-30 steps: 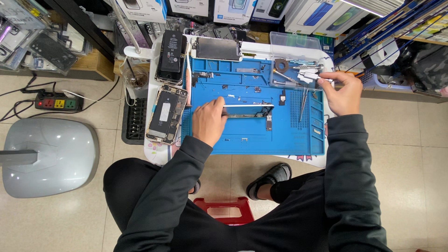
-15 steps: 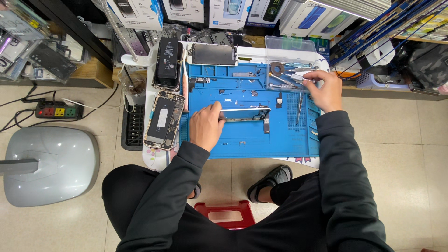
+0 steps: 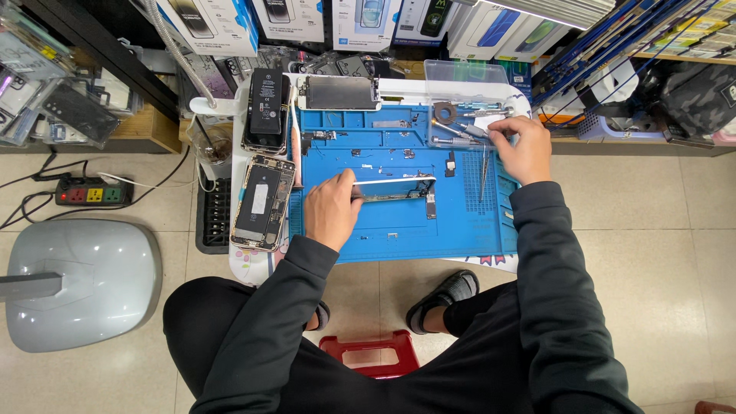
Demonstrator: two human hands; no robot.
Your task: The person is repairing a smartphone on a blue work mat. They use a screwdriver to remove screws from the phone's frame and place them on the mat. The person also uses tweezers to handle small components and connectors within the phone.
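**Holding the thin phone part on the blue mat**

Nearest to me is the red stool [image 3: 369, 353] between my feet. Above it is the blue mat [image 3: 399, 238] on the small white table [image 3: 239, 264]. My left hand [image 3: 331, 208] lies on the mat, fingers closed on the left end of a long thin phone part [image 3: 399, 188], which lies flat in the middle of the mat. I judge this part is light, stiff but fragile, with small cables at its right end, so it is better to hold it by the edges, not by the cables. To the left, an opened phone [image 3: 263, 202] lies just beside the mat. Farther, my right hand [image 3: 523, 146] is at the tools [image 3: 460, 126] in the far right corner; its fingers are curled together, but I cannot tell if they grip something. A screen [image 3: 340, 93] lies at the far edge.
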